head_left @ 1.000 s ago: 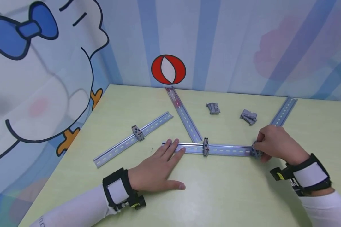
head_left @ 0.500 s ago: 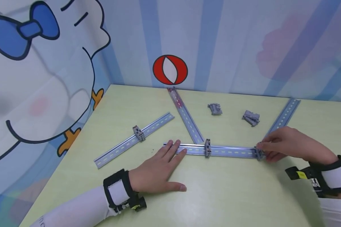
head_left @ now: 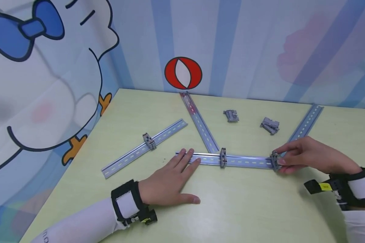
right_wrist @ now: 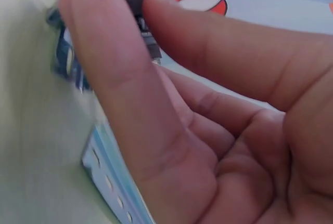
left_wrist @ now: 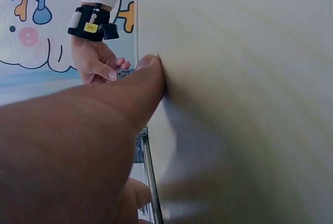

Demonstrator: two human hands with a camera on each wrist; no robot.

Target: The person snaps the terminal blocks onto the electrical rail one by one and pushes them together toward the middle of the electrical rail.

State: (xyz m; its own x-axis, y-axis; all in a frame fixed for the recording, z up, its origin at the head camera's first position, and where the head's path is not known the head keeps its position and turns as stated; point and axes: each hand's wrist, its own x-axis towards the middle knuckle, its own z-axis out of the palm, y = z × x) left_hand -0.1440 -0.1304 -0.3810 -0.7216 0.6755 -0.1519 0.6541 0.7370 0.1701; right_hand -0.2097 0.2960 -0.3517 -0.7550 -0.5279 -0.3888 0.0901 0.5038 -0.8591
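Note:
A blue-grey toy road track strip [head_left: 246,161] with white dashes lies crosswise on the table. My left hand [head_left: 167,180] lies flat, its straight fingertips resting on the strip's left end. At the right end, my right hand [head_left: 307,156] pinches a small grey connector clip [head_left: 275,161] between thumb and fingers; in the right wrist view the clip [right_wrist: 136,5] is partly hidden by the fingertips. Another grey clip [head_left: 223,158] stands across the middle of the strip. In the left wrist view the thumb hides most of the strip.
A second strip [head_left: 134,153] with a clip [head_left: 149,141] lies at the left. A partly red strip [head_left: 200,125] runs toward the back wall. Another strip [head_left: 307,121] lies behind my right hand. Loose grey clips [head_left: 231,115] and a clip pile [head_left: 270,126] lie at the back.
My right wrist has swung outward to the right, and the fingers have changed their hold on the end clip, which now shows more upright. My left hand stays in place on the strip.

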